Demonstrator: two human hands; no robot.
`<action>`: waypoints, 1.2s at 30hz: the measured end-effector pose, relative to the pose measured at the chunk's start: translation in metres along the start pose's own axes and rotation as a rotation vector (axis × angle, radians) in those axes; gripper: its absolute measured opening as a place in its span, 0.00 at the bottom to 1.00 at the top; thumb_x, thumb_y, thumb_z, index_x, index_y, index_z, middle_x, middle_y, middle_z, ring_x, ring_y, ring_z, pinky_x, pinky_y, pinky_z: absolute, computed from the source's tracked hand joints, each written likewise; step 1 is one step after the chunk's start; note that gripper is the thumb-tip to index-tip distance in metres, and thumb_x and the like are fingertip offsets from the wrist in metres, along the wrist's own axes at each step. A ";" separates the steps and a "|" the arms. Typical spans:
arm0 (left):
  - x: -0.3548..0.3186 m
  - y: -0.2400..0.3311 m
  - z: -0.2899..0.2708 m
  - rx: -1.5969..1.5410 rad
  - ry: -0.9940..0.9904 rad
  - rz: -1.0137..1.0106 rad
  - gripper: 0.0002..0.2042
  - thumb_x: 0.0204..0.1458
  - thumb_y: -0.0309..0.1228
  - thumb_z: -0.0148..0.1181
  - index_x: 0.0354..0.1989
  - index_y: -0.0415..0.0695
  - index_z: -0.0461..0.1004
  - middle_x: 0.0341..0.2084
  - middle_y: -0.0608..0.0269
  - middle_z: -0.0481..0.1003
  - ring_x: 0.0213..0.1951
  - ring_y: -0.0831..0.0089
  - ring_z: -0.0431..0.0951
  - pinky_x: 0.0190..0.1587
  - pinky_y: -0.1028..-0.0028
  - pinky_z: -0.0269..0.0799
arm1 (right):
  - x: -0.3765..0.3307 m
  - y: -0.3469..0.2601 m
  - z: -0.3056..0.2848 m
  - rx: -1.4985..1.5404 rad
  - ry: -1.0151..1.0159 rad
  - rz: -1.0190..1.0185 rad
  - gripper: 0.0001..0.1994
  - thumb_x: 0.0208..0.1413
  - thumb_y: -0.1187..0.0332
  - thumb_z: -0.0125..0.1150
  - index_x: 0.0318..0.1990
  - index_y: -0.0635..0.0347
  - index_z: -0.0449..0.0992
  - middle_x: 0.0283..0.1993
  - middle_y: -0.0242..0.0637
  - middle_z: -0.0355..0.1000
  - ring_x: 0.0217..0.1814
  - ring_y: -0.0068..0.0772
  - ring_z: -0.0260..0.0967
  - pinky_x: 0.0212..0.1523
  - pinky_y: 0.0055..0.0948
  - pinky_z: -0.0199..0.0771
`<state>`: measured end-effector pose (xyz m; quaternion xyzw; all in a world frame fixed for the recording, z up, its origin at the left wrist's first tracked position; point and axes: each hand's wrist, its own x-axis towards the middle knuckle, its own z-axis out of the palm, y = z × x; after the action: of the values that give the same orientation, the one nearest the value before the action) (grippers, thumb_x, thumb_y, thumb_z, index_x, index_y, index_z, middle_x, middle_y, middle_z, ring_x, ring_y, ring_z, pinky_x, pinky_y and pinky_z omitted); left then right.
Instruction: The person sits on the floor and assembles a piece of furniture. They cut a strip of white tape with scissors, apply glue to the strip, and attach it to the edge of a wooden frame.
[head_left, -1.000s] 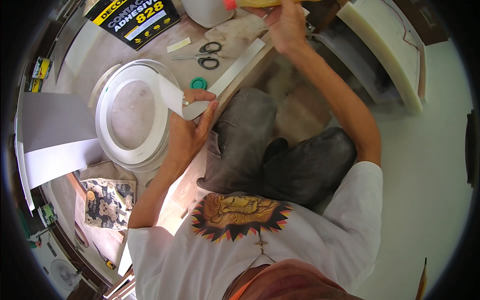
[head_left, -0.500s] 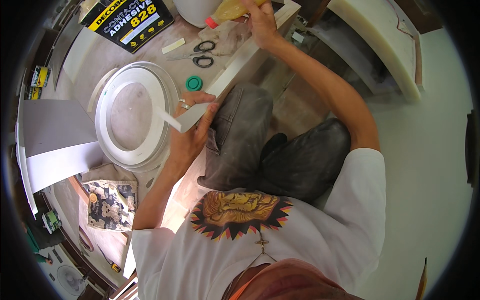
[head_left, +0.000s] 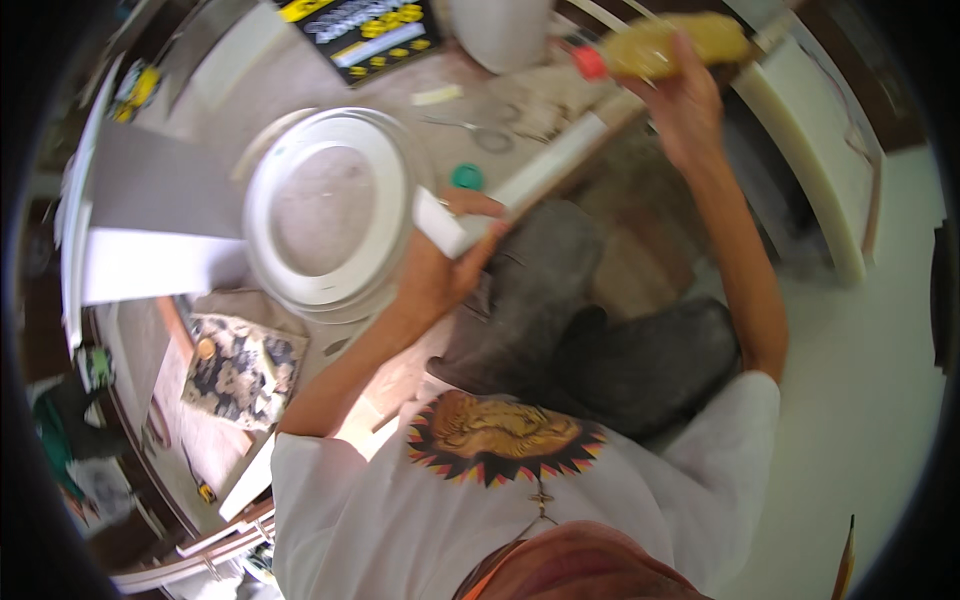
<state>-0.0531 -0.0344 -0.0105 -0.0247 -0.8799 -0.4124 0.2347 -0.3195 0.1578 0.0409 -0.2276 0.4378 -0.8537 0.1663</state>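
Bottle and strip held above a work surface, seen from the head. Compared with half a second earlier, the scene lies farther right in the view and is more blurred. The clear plastic bottle of yellow fluid, formerly cut off by the upper edge, now shows whole; its red cap, which then overlapped the white rounded bucket, is now apart from it. The right hand wraps its fingers around the bottle, which lies nearly level with its cap toward the left. The left hand still pinches the flat white flexible strip between thumb and fingers; the strip runs along the light-brown wooden edge, its near end bent upward at the hand.

Containers: the bottle's fluid shows through its wall; the contents of the bucket and of the black-and-yellow rectangular container cannot be seen. The green round lid lies near the left hand, between the white ring-shaped coil and the strip.
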 end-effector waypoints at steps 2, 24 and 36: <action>0.003 0.010 -0.001 -0.109 0.012 -0.147 0.09 0.57 0.27 0.68 0.45 0.42 0.78 0.41 0.54 0.78 0.46 0.54 0.78 0.51 0.62 0.72 | -0.009 -0.010 0.002 -0.033 0.008 -0.024 0.20 0.69 0.56 0.59 0.59 0.60 0.68 0.54 0.35 0.74 0.56 0.34 0.76 0.56 0.45 0.82; -0.010 -0.009 0.011 -0.222 0.008 -0.170 0.07 0.63 0.25 0.62 0.47 0.38 0.76 0.43 0.56 0.76 0.41 0.69 0.80 0.43 0.72 0.77 | -0.015 -0.013 -0.003 -0.431 0.015 -0.142 0.20 0.66 0.64 0.65 0.58 0.63 0.68 0.52 0.36 0.74 0.52 0.29 0.76 0.50 0.34 0.81; -0.004 -0.003 0.011 -0.145 0.082 -0.082 0.08 0.60 0.27 0.66 0.44 0.39 0.78 0.39 0.54 0.77 0.40 0.64 0.79 0.41 0.67 0.73 | -0.019 -0.009 -0.016 -0.645 -0.074 -0.174 0.22 0.63 0.64 0.68 0.58 0.62 0.67 0.52 0.36 0.74 0.50 0.26 0.77 0.43 0.26 0.80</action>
<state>-0.0550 -0.0275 -0.0208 0.0111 -0.8378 -0.4847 0.2510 -0.3130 0.1821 0.0356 -0.3360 0.6580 -0.6733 0.0280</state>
